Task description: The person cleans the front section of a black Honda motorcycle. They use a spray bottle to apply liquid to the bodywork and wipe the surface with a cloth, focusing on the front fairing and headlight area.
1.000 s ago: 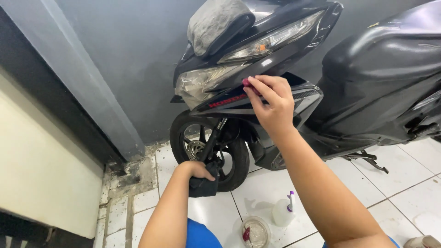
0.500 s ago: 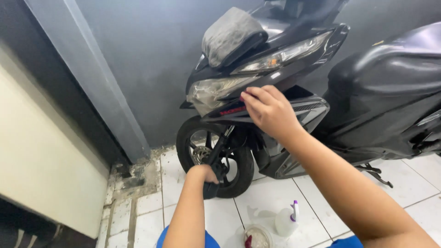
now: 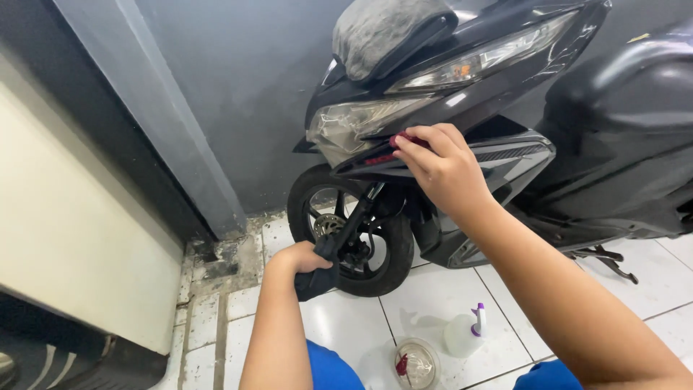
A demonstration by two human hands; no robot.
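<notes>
— Gripped in the left hand [image 3: 302,258]: a dark cloth [image 3: 316,282], fingers closed around it, pressed against the front wheel [image 3: 354,231] of the black scooter [image 3: 462,108].

— And the right hand [image 3: 440,167]?

— Fingers curled, fingertips resting on the scooter's front panel just below the headlight [image 3: 361,119]. Whether anything is pinched there cannot be told.

— Other items noted?

— On the white tile floor [image 3: 346,325] below the scooter: a small spray bottle [image 3: 463,334] with a purple nozzle, and just beside it a clear round container [image 3: 416,363]. A grey cloth [image 3: 382,29] lies on top of the scooter.
</notes>
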